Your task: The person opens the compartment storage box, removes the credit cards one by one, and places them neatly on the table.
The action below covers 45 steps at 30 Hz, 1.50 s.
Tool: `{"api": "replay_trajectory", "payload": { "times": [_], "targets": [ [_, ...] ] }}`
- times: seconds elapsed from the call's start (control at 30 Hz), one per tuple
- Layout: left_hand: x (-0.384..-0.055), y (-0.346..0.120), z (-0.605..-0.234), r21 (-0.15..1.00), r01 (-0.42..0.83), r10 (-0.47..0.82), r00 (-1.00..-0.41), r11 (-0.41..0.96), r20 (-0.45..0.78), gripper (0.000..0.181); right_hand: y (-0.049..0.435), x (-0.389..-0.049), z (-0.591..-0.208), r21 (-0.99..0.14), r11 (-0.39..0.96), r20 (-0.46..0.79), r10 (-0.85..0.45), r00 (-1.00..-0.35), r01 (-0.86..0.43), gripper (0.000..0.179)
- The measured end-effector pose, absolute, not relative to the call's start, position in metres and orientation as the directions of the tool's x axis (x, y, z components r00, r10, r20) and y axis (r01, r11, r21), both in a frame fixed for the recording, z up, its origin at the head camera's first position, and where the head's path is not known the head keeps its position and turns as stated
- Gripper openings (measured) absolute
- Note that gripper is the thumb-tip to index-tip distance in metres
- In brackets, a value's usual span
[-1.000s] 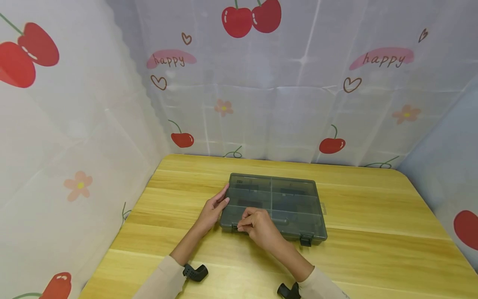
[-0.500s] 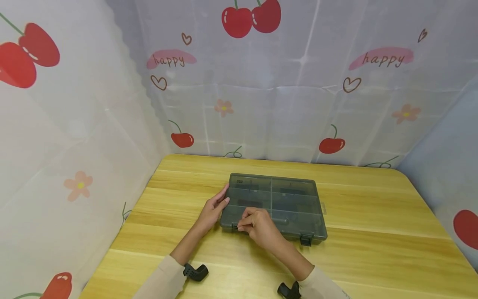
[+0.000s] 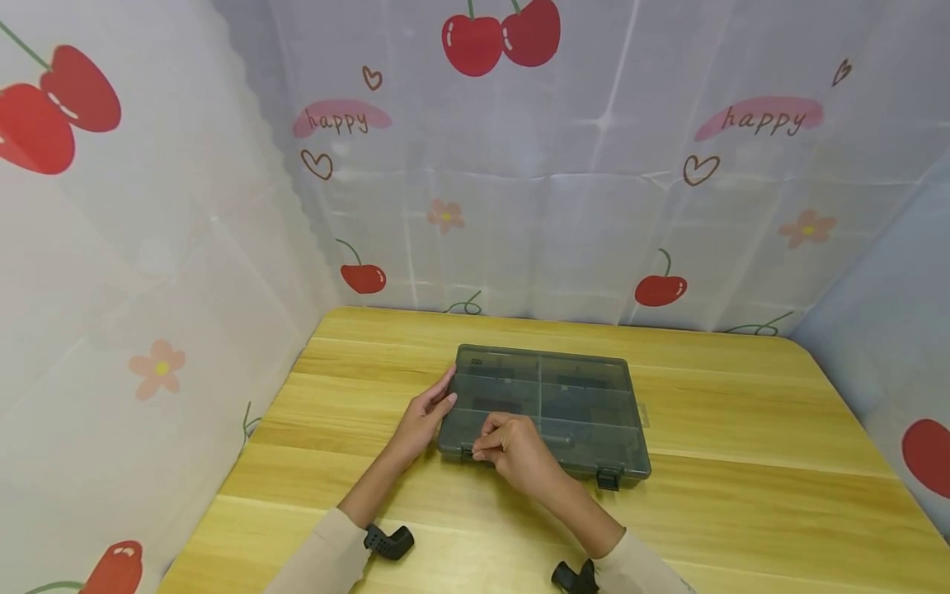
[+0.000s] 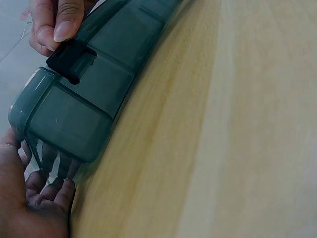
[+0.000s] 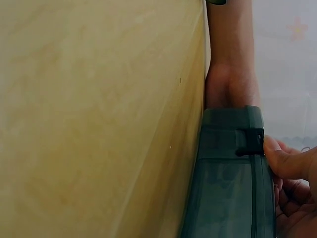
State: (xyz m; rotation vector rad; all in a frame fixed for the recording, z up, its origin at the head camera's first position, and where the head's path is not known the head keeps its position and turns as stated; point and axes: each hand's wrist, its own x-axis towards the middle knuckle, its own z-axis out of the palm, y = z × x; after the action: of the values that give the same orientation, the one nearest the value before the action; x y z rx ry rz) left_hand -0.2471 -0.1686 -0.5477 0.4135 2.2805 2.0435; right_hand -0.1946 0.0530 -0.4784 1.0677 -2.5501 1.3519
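A smoky grey, see-through plastic storage box [image 3: 586, 404] with inner dividers lies on the wooden table, its lid down. My left hand [image 3: 417, 422] rests against the box's left end, thumb at the top edge and fingers along the side wall. At the front left, my right hand [image 3: 519, 452] pinches a black latch [image 4: 72, 59] between thumb and fingers. From the right wrist view, the thumb tip presses the latch's upper edge. A second black latch [image 3: 609, 478] hangs at the front right, with no hand on it.
The light wooden table [image 3: 742, 412] extends around the box on all sides. A curtain [image 3: 534, 214] printed with cherries and flowers hangs behind it and at both sides. Black wrist mounts [image 3: 389, 542] sit by both beige sleeves.
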Motion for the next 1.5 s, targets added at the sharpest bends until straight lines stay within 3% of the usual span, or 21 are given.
{"api": "replay_trajectory", "payload": {
  "times": [0.53, 0.77, 1.07, 1.27, 1.5],
  "targets": [
    [-0.247, -0.169, -0.547, 0.983, 0.166, 0.238, -0.961, 0.078, 0.143, 0.054, 0.053, -0.195, -0.478, -0.689, 0.366, 0.369, -0.565, -0.738, -0.625, 0.010],
    [-0.248, -0.169, -0.546, 0.982, 0.160, 0.233, -0.963, 0.101, 0.134, 0.055, 0.052, -0.194, -0.486, -0.474, 0.465, 0.397, -0.645, -0.653, -0.748, 0.011],
    [-0.245, -0.169, -0.547, 0.980, 0.164, 0.240, -0.962, 0.110, 0.133, 0.056, 0.051, -0.191, -0.487, -0.438, 0.494, 0.391, -0.647, -0.654, -0.751, 0.010],
    [-0.245, -0.170, -0.548, 0.982, 0.155, 0.234, -0.964, 0.112, 0.125, 0.056, 0.052, -0.191, -0.484, -0.469, 0.496, 0.350, -0.655, -0.670, -0.730, 0.009],
    [-0.247, -0.171, -0.545, 0.984, 0.145, 0.240, -0.964, 0.101, 0.117, 0.055, 0.061, -0.197, -0.477, -0.647, 0.405, 0.281, -0.662, -0.695, -0.647, 0.005]
  ]
}}
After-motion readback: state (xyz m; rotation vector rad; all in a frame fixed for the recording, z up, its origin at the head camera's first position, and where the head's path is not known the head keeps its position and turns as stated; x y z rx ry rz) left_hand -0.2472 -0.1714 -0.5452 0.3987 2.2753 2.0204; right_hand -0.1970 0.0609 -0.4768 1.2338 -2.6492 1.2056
